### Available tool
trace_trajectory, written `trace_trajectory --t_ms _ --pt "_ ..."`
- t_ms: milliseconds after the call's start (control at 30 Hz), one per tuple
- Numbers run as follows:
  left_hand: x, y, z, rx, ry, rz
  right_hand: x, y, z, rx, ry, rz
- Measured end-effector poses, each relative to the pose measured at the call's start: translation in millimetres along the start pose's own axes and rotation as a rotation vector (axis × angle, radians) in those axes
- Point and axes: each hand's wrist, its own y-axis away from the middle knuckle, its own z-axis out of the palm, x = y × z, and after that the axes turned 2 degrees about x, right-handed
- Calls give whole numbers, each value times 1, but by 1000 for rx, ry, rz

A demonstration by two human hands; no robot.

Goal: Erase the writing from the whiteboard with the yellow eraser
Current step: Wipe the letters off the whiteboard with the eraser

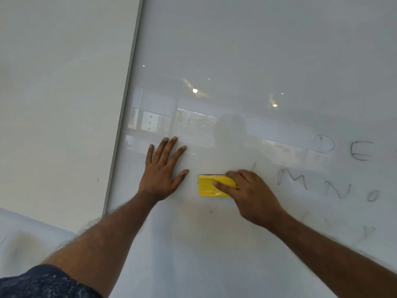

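Observation:
The glossy whiteboard (247,61) fills most of the view. My right hand (251,194) grips the yellow eraser (207,186) and presses it flat against the board, left of the remaining letters. Dark handwritten letters (322,183) run to the right of the eraser, with more letters (361,150) above them and faint strokes below. My left hand (163,171) lies flat on the board with fingers spread, just left of the eraser and apart from it.
The board's metal frame edge (126,100) runs diagonally at the left, with plain wall (60,93) beyond it. A reflection of windows and ceiling lights shows on the board above my hands. A dark patterned sleeve (43,282) sits at the bottom left.

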Motion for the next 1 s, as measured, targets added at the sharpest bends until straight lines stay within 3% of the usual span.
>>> trace_trajectory --t_ms 67,167,267,433,533,767,900,1000 --pt "1 2 0 -3 0 -10 17 -6 -10 22 36 -3" --pt "3 4 1 0 -6 -14 47 -30 -29 133 61 187" --pt "4 4 4 10 -11 -26 46 -41 -27 187 42 261" --pt "4 8 5 -18 -10 -39 -10 8 13 56 9 79" --pt "4 11 1 -43 -15 -42 -6 24 10 -9 21 20" --pt "4 17 0 -86 -24 -52 24 -20 -18 110 18 295" --pt "8 21 1 -89 -10 -78 -17 3 15 110 -34 182" --pt "8 25 1 -90 -15 -85 -35 34 27 13 -24 64"
